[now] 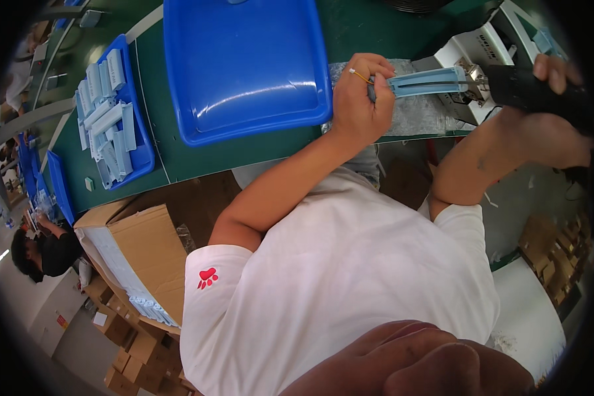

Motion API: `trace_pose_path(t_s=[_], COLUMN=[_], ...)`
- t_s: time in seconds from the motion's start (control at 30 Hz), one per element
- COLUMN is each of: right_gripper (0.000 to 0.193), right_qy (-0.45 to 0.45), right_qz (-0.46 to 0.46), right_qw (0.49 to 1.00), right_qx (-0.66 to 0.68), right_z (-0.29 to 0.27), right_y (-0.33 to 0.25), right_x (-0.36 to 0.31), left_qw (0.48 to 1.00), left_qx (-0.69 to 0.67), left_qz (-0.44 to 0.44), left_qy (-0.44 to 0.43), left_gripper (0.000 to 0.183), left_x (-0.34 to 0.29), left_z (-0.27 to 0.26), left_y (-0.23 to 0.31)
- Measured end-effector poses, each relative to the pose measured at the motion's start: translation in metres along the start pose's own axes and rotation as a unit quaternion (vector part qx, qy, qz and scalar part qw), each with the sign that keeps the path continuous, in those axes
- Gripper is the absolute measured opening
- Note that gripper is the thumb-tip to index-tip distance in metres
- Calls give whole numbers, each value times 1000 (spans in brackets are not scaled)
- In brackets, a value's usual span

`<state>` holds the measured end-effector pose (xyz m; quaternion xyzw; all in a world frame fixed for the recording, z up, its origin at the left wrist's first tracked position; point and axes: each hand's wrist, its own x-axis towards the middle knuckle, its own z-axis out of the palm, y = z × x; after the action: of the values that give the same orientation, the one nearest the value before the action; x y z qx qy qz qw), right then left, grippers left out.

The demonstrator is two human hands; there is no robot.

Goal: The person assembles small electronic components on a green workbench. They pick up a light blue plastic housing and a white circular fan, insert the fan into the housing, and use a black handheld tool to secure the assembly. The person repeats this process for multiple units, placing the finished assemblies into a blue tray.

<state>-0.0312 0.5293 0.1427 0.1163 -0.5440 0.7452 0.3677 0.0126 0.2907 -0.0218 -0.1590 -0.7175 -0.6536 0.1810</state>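
My left hand (pixel 364 99) is closed round the near end of a long light blue plastic casing (pixel 429 82). A dark strip or cable runs along the casing's channel. A yellow wire with a small white connector (pixel 352 70) sticks out over the left hand's fingers. The casing's right end is up against the metal fixture (pixel 474 80) of a white and black bench machine (pixel 465 56). My right hand (pixel 558 135) is wrapped around a broad black piece (pixel 531 89) beside this fixture, its fingertips showing over the top; its exact kind is unclear.
A large blue tray (pixel 251 72) lies on the green bench (pixel 198 158). Farther left, a smaller blue tray (pixel 145 155) holds several light blue casings (pixel 105 119). Below the bench edge stands an open cardboard box (pixel 148 251) with more pieces. Another person (pixel 49 247) works at the far left.
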Motion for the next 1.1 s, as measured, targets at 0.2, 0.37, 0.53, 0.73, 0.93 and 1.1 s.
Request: trace_pose_path(t_s=[0.2,0.37,0.53,0.73,0.93,1.1], right_gripper=[69,60,48,48,53,81], right_qy=[46,-71,47,42,40,-330], right_qz=[-15,-27,-86,-122,-227,110], right_qw=[999,981,995,982,907,933], right_qx=[13,176,-3,-137,-352,-93], right_z=[29,20,-20,13,53,168], right_y=[9,-43,-50,-10,22,49], right_x=[-9,12,12,-25,-77,-177], left_qw=[1000,998,995,975,952,952], left_qx=[5,2,-65,-141,-213,-188], left_qz=[-11,-55,-68,-148,-98,-42], left_qy=[-1,-37,-15,86,199,237], left_gripper=[13,15,25,33,35,38], left_x=[6,1,-7,-6,6,18], left_z=[11,-9,-60,-120,-154,-158], left_y=[6,26,53,45,53,57])
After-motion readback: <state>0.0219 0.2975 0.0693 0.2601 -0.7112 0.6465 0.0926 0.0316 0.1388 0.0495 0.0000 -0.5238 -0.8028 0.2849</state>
